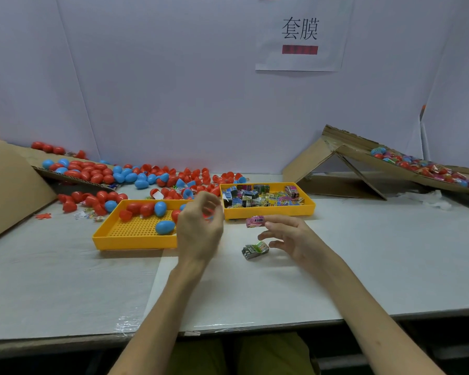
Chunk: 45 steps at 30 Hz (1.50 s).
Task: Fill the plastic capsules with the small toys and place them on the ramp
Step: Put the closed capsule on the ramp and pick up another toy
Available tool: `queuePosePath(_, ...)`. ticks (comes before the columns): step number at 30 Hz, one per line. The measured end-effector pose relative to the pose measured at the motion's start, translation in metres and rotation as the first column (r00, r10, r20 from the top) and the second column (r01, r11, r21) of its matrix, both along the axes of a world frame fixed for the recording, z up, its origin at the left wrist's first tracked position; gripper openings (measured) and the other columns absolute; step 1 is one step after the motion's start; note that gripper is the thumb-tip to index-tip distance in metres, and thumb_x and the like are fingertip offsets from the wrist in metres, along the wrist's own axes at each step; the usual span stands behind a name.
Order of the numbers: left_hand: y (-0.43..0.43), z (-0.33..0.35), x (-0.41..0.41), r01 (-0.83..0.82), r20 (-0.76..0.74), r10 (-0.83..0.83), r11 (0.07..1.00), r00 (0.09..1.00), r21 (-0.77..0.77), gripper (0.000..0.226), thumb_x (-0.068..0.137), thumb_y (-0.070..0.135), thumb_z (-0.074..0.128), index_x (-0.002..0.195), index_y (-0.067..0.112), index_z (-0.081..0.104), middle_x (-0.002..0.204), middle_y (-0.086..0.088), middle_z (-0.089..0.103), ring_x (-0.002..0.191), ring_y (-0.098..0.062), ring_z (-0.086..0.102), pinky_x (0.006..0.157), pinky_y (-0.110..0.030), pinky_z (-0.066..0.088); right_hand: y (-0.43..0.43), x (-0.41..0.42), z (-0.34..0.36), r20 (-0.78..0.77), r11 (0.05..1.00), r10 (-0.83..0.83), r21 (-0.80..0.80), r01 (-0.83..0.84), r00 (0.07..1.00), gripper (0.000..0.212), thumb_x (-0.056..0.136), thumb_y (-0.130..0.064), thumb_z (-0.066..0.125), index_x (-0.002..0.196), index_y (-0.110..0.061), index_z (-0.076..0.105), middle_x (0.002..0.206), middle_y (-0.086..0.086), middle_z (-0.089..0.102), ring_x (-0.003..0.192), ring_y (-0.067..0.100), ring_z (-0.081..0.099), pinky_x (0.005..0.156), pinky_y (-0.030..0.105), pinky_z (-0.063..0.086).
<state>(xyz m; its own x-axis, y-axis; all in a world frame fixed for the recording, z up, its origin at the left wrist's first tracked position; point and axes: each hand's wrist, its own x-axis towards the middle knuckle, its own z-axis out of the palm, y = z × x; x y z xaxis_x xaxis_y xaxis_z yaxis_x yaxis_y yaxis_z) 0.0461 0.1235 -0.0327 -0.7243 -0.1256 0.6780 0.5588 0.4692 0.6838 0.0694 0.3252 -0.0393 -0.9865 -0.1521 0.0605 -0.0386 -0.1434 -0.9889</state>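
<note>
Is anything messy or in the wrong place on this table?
Yes. Red and blue capsules lie scattered over the table behind the yellow capsule tray instead of inside it, and one toy packet lies loose near the right hand.
</note>
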Motion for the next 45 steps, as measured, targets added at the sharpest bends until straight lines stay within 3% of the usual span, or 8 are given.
queuePosePath(3,-0.032,0.007,-0.003,-0.060,0.158,0.051,0.997,0.986,0.055,0.010,0.092,0.008,0.067,0.095,0.018,0.066,0.094,0.005,0.067,0.093,-0.014,0.062,0.075,-0.013,0.048,0.000,0.000,0.000,0.008,0.999,-0.028,0.019,0.028,1.000,0.024,0.075,-0.030,0.075,0.098,-0.028,0.080,0.093,-0.001,0.075,0.095,0.016,0.072,0.070,0.022,0.054)
queuePosePath(8,-0.090,0.018,-0.007,-0.192,0.482,0.490,0.818,0.727,-0.542,0.047,0.090,0.035,0.073,0.133,0.024,0.056,0.135,-0.008,0.055,0.126,-0.030,0.048,0.101,-0.049,0.042,0.000,0.001,0.002,-0.003,0.997,-0.067,0.029,0.067,0.998,0.025,0.073,-0.031,0.075,0.098,-0.032,0.079,0.091,-0.007,0.074,0.090,0.011,0.071,0.072,0.023,0.051)
queuePosePath(17,-0.086,0.017,-0.026,-0.099,0.533,0.414,0.848,0.738,-0.521,0.036,0.098,0.022,0.063,0.134,0.017,0.061,0.121,-0.009,0.067,0.099,-0.019,0.060,0.089,-0.038,0.057,0.003,-0.001,0.002,-0.013,0.993,-0.121,0.001,0.121,0.993,0.016,0.082,-0.020,0.075,0.097,-0.023,0.078,0.086,-0.005,0.072,0.082,0.013,0.069,0.072,0.027,0.050)
queuePosePath(25,-0.074,0.014,-0.032,-0.254,0.155,0.267,0.962,0.951,-0.098,0.034,0.093,0.010,0.068,0.127,0.006,0.066,0.120,-0.015,0.061,0.100,-0.023,0.062,0.084,-0.029,0.053,0.003,-0.002,0.001,-0.006,0.992,-0.129,0.013,0.129,0.992,0.013,0.085,-0.018,0.072,0.096,-0.022,0.078,0.084,-0.003,0.072,0.080,0.013,0.070,0.070,0.027,0.050)
queuePosePath(28,-0.061,0.022,-0.033,-0.084,0.195,0.050,0.981,0.980,0.174,0.029,0.096,0.017,0.066,0.124,0.009,0.067,0.114,-0.006,0.066,0.096,-0.018,0.067,0.073,-0.018,0.052,0.003,-0.001,0.001,-0.014,0.992,-0.122,0.012,0.122,0.992,0.019,0.080,-0.020,0.077,0.099,-0.019,0.077,0.085,-0.002,0.071,0.081,0.014,0.069,0.070,0.026,0.050)
queuePosePath(34,-0.013,0.020,-0.020,0.305,0.249,-0.502,0.777,0.829,0.551,0.020,0.099,0.008,0.056,0.113,0.019,0.064,0.109,-0.004,0.071,0.090,-0.019,0.075,0.074,-0.025,0.061,0.003,-0.001,0.002,-0.032,0.994,-0.111,0.022,0.111,0.993,0.035,0.073,-0.029,0.074,0.105,-0.015,0.075,0.085,-0.002,0.070,0.081,0.015,0.067,0.069,0.026,0.049)
queuePosePath(37,0.001,0.007,-0.010,0.373,0.243,-0.610,0.702,0.754,0.606,0.026,0.097,-0.001,0.055,0.111,0.019,0.067,0.113,-0.007,0.070,0.094,-0.022,0.074,0.075,-0.024,0.059,0.003,-0.002,0.001,-0.034,0.993,-0.111,0.021,0.112,0.993,0.037,0.074,-0.028,0.073,0.109,-0.014,0.074,0.086,-0.001,0.071,0.080,0.015,0.067,0.068,0.025,0.049)
queuePosePath(45,0.012,-0.003,0.001,0.409,0.220,-0.512,0.828,0.830,0.382,0.021,0.090,0.009,0.072,0.099,0.028,0.070,0.104,0.011,0.072,0.088,-0.012,0.072,0.068,-0.020,0.056,0.003,-0.004,0.001,-0.041,0.990,-0.137,-0.027,0.136,0.990,0.024,0.082,-0.017,0.071,0.106,-0.017,0.074,0.084,0.001,0.072,0.074,0.015,0.068,0.063,0.024,0.048)
